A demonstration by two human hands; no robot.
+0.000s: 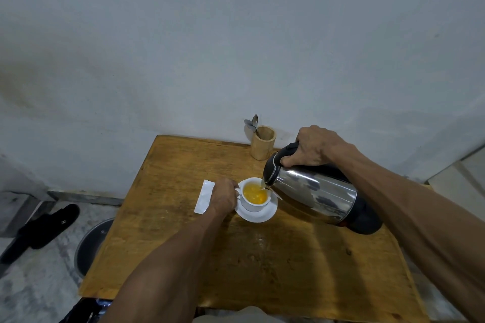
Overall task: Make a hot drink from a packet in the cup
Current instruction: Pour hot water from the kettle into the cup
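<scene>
One wooden table [183,244], cup [256,203], tilted kettle [315,194], grey wall [236,34].

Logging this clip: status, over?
Right hand tilting steel kettle, pouring. Left hand steadying white cup, yellow liquid inside. White packet beside. Nothing obstructing.

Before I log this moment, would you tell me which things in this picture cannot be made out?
Head view only:
- Cup handle: hidden by the left hand.
- Kettle handle: mostly covered by the right hand.
- Packet: print too small to read; its right edge is behind the left hand.
- Spoons: handles hidden inside the wooden holder; their count is unclear.
- Water left in the kettle: hidden by its steel wall.
</scene>
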